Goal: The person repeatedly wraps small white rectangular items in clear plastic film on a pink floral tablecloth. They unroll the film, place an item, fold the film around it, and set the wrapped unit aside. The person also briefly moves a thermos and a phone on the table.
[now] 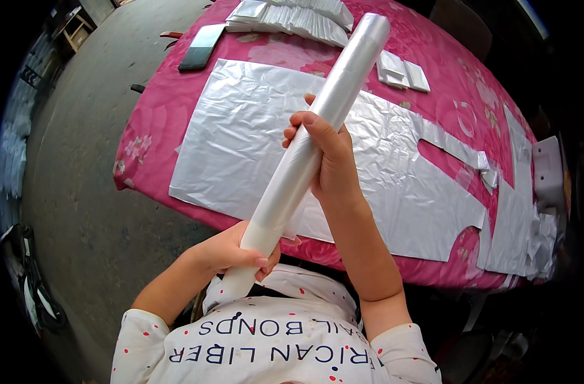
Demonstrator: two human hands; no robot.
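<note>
A long roll of clear plastic film (343, 77) slants from my lap up over the table, its far end to the right. My left hand (246, 251) wraps round its lower end, close to my shirt. Higher up, my right hand (327, 144) is closed round the roll's middle, thumb on top. Beneath the roll a large white plastic bag (241, 134) lies spread flat on the table, slightly wrinkled, its cut-out handles (458, 153) toward the right.
The table wears a pink flowered cloth (148, 137). A stack of folded white bags (292, 22) sits at the back, beside a phone (202, 48). Small white folded packets (402, 72) lie right of the roll. More white plastic (513, 230) and a pale box (548, 169) are at the right edge.
</note>
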